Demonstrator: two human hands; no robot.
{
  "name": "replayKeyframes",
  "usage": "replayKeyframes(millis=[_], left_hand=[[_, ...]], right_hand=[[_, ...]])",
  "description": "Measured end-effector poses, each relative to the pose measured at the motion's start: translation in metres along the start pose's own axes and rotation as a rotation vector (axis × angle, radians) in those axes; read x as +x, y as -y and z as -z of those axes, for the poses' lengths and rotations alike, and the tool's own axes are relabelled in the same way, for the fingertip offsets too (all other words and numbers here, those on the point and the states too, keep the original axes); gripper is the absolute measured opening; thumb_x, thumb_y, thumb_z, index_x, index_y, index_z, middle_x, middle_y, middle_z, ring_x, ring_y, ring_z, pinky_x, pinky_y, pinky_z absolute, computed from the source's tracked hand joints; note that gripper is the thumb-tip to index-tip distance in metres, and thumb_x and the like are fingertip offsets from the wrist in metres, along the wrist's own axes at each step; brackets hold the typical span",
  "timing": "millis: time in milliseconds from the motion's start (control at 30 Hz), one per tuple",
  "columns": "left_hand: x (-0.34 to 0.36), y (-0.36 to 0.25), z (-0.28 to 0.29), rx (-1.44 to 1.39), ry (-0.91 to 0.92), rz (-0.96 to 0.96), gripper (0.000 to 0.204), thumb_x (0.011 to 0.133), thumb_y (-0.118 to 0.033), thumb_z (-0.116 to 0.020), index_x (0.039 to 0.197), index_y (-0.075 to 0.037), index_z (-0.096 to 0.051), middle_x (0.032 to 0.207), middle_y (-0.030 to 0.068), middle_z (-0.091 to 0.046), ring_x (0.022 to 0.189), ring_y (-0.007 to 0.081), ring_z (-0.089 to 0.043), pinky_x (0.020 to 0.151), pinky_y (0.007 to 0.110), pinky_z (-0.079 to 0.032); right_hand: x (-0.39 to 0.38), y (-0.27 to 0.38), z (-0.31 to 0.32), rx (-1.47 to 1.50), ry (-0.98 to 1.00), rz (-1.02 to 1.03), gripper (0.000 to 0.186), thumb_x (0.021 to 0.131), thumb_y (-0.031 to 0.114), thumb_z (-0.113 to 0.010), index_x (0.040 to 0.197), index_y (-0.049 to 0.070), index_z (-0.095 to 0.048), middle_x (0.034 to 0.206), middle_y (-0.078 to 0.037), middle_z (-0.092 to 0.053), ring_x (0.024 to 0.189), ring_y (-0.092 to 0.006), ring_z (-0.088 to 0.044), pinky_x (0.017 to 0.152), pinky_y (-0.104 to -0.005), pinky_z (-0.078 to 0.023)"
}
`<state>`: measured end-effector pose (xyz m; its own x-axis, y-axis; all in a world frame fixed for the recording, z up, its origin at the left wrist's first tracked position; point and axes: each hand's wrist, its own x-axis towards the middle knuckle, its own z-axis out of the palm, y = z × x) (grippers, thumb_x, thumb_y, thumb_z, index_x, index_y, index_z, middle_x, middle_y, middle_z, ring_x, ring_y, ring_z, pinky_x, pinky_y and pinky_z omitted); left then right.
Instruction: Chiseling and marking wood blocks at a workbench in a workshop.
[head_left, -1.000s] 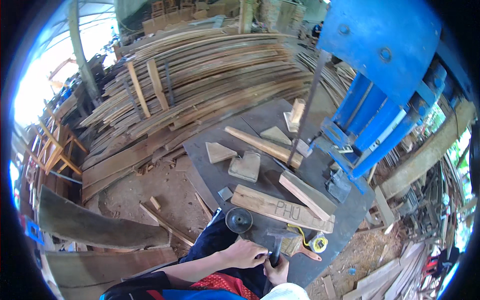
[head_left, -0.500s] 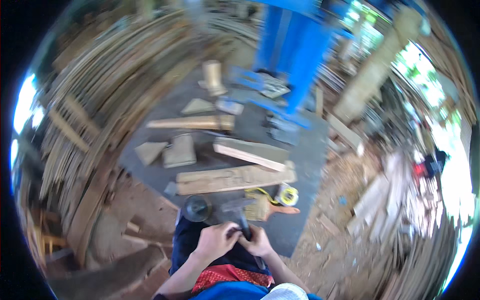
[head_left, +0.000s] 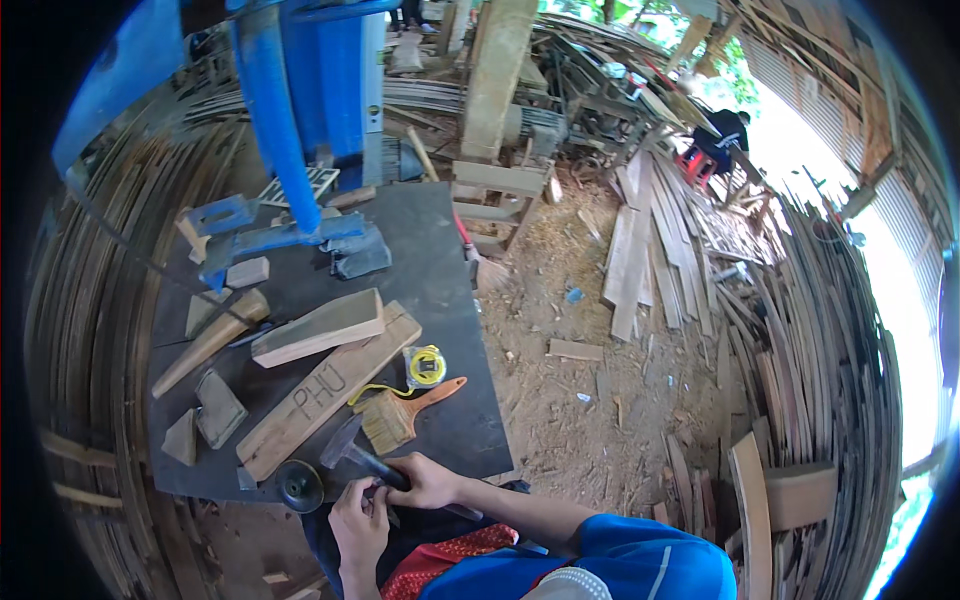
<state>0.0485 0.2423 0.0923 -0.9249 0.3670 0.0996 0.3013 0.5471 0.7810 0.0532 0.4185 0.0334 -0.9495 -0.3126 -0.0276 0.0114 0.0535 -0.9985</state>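
Note:
My right hand (head_left: pixel 423 480) grips the dark handle of a hammer, whose head (head_left: pixel 340 442) lies toward the brush. Beside it, my left hand (head_left: pixel 360 523) has its fingers curled against the handle, and what they hold is too small to make out. A dark round metal object (head_left: pixel 300 487) is just left of my hands. On the dark metal table (head_left: pixel 420 250) are a paintbrush (head_left: pixel 388 423), a yellow tape measure (head_left: pixel 426 366), a long lettered board (head_left: pixel 270 445), a wedge-shaped block (head_left: pixel 318 328), a tapered stick (head_left: pixel 210 342) and several offcuts (head_left: pixel 220 410).
A blue machine (head_left: pixel 300 170) stands at the table's far left, near a concrete post (head_left: pixel 490 80). Lumber stacks (head_left: pixel 100 300) line both sides. Loose planks (head_left: pixel 635 250) lie on the debris-strewn floor at right. A person in dark clothes (head_left: pixel 720 140) is by a red stool at the back right.
The view has swung to the right, so the machine now appears left and more of the right-hand floor shows. My hands stay together at the hammer handle near the table's edge.

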Motion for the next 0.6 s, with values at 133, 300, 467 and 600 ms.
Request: replayKeyframes(millis=[133,300,467,600], left_hand=[[0.002,0.001,0.006,0.119,-0.017,-0.067,0.015,0.086,-0.008,-0.069,0.098,-0.002,-0.062,0.085,0.0159,-0.067,0.075,0.0325,-0.068,0.063,0.041,-0.052],[0.001,0.000,0.006,0.053,0.021,0.105,0.015,0.088,-0.014,-0.070,0.100,-0.005,-0.065,0.089,0.0149,-0.070,0.075,0.0334,-0.070,0.066,0.041,-0.055],[-0.002,0.002,-0.002,0.031,-0.070,0.091,0.019,0.089,-0.026,-0.068,0.102,-0.011,-0.066,0.091,0.0124,-0.071,0.083,0.0335,-0.070,0.067,0.042,-0.056],[0.004,0.001,-0.005,-0.066,0.053,0.216,0.021,0.092,-0.032,-0.065,0.103,-0.014,-0.065,0.085,0.0147,-0.071,0.080,0.0358,-0.070,0.067,0.046,-0.055]], right_hand=[[0.004,0.008,0.002,-0.073,0.045,-0.023,0.025,0.083,0.014,-0.071,0.095,-0.005,-0.062,0.069,-0.016,-0.063,0.060,-0.0201,-0.061,0.060,-0.0368,-0.050],[0.005,0.013,0.003,-0.084,0.067,-0.146,0.031,0.083,0.018,-0.072,0.102,-0.005,-0.064,0.071,-0.016,-0.065,0.061,-0.0182,-0.058,0.060,-0.0369,-0.050],[0.001,0.016,0.006,-0.075,-0.021,-0.154,0.013,0.085,0.011,-0.068,0.090,-0.001,-0.065,0.063,0.002,-0.058,0.055,-0.0063,-0.053,0.048,-0.0274,-0.040],[-0.002,-0.005,0.014,-0.051,-0.087,-0.145,0.005,0.085,0.001,-0.066,0.085,-0.001,-0.061,0.060,0.000,-0.057,0.048,-0.0058,-0.053,0.042,-0.0245,-0.038]])
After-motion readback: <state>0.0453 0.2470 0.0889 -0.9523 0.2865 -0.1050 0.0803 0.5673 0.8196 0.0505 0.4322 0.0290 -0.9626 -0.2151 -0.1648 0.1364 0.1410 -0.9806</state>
